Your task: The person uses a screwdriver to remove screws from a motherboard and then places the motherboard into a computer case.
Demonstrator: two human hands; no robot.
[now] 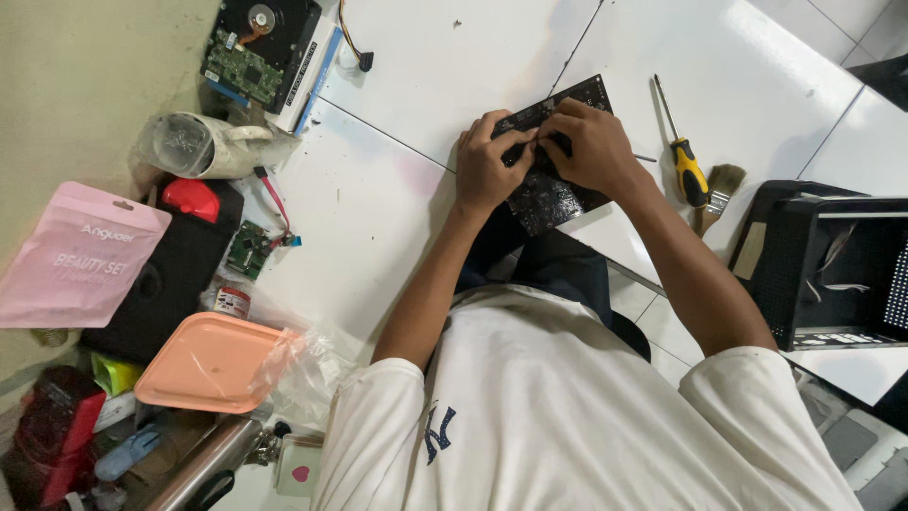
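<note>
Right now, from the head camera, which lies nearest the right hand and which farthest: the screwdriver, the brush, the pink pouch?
From the right hand:
1. Screwdriver, just to its right on the white floor.
2. Brush, a little beyond the screwdriver.
3. Pink pouch, far across at the left edge.

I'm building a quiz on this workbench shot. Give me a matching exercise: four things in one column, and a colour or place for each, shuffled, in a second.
Things:
1. screwdriver
2. tray
3. circuit board
4. pouch

Colour or place:
A. pink, at the far left edge
B. dark, under both hands
C. yellow and black handle, beside a brush
D. peach, by a clear plastic bag

Pairs: 1-C, 2-D, 3-B, 4-A
</note>
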